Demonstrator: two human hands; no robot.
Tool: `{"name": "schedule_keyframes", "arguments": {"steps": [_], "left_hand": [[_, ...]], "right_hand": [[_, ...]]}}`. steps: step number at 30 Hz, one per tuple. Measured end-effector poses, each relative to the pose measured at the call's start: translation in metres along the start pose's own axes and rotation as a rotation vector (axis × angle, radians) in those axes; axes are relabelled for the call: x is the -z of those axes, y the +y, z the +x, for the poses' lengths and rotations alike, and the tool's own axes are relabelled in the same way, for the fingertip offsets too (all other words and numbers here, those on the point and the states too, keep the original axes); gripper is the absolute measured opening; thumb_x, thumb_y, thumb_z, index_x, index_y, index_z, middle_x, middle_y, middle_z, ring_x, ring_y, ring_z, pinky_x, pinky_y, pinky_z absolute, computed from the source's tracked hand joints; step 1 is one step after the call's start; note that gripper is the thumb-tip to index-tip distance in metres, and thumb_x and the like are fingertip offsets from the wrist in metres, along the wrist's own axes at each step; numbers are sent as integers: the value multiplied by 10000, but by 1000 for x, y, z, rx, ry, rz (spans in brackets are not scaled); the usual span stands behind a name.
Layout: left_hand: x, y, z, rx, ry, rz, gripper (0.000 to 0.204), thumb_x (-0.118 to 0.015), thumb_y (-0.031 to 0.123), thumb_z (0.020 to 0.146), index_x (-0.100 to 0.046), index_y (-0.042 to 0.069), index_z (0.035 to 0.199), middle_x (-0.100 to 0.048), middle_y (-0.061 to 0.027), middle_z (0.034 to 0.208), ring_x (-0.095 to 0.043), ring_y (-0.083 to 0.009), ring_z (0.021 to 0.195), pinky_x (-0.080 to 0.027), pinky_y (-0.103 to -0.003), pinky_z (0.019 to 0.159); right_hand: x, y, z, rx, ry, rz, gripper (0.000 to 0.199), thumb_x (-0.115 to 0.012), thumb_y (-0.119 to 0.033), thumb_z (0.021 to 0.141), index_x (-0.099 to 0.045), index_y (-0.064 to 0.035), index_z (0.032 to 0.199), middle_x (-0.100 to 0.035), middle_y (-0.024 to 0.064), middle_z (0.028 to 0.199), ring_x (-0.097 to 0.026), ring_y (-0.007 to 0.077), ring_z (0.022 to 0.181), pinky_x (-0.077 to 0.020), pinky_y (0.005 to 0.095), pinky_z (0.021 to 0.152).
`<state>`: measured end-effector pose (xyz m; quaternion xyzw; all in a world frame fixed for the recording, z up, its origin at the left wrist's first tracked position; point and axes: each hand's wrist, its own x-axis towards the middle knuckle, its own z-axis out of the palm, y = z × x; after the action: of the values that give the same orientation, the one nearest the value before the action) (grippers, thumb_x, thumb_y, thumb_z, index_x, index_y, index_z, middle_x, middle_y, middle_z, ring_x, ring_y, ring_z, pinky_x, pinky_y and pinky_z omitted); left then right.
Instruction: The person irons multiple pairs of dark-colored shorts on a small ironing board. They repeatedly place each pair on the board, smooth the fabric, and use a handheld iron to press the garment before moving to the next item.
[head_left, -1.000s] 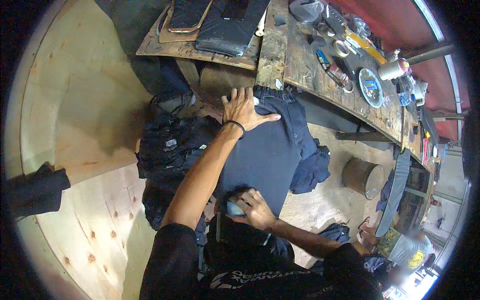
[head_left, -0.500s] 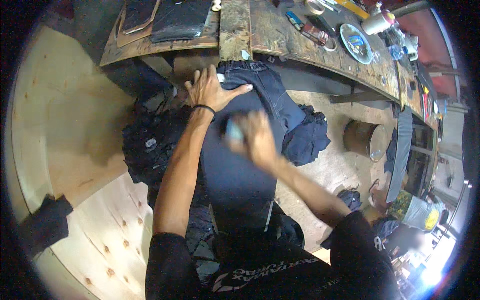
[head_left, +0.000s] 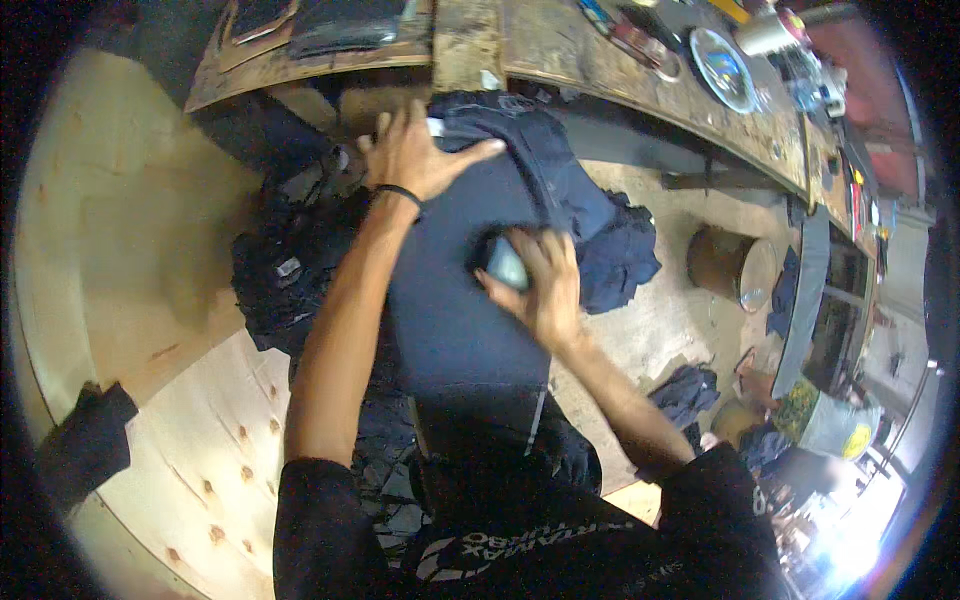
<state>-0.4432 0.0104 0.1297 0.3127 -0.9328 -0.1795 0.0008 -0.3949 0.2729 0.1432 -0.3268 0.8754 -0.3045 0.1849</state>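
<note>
1. The left hand (head_left: 415,155) lies flat, fingers spread, on the upper end of a dark blue garment (head_left: 460,290) at frame centre.
2. The right hand (head_left: 540,280) presses a small grey-blue block (head_left: 505,265) onto the garment, its grip clamped around it.
3. A worn wooden counter (head_left: 560,70) runs along the top.
4. A dark clothes heap (head_left: 285,270) lies left of the garment.

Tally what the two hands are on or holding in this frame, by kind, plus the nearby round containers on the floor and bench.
Dark navy garment under both hands: 1
Small grey-blue block in the right hand: 1
Left hand flat on the garment, wearing a black wristband: 1
Brown bucket on the floor: 1
Round plate on the bench: 1
Total: 5
</note>
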Motion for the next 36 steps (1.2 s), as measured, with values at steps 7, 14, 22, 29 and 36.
{"name": "schedule_keyframes", "arguments": {"steps": [7,14,22,29,36], "left_hand": [[-2,-7,3,-39,41,-134,1315,-687,965,583,-546,-52,1405,-632,-248,1380,-550,-403,1329,-402,-619,1087],[11,-26,-13,-287,359,-505,1089,-723,771,793,-492,-70,1444,-525,-234,1468,-459,-405,1408,-373,-564,1149],[-72,-89,-172,31,76,-1003,822,-486,497,1088,-232,-91,1604,-303,-296,1661,-294,-398,1552,-246,-430,1258],[-53,-108,-437,92,-315,-697,565,-520,227,1075,-382,0,1574,-470,-231,1534,-451,-332,1427,-377,-429,1174],[-27,-5,-557,-579,-933,-768,612,-735,326,983,-533,-25,1442,-639,-224,1385,-625,-361,1254,-467,-446,1122]], "right_hand": [[-46,-25,-47,362,-188,-67,646,-863,-333,758,-646,-91,1316,-604,171,1148,-553,401,1086,-427,603,1033],[13,-27,-11,-21,-103,158,424,-755,-367,883,-681,-33,1133,-683,173,951,-658,322,919,-532,454,835],[60,88,75,-381,-161,327,542,-439,-398,1048,-672,-1,1335,-748,185,1165,-702,291,1079,-543,413,966],[7,71,-165,-472,-603,281,510,-498,-425,1037,-708,-56,1319,-732,177,1273,-669,294,1187,-495,414,1046],[38,80,-467,-1068,-112,586,433,-629,-423,1026,-755,-56,1221,-742,173,1201,-643,278,1215,-472,393,1067]]}}
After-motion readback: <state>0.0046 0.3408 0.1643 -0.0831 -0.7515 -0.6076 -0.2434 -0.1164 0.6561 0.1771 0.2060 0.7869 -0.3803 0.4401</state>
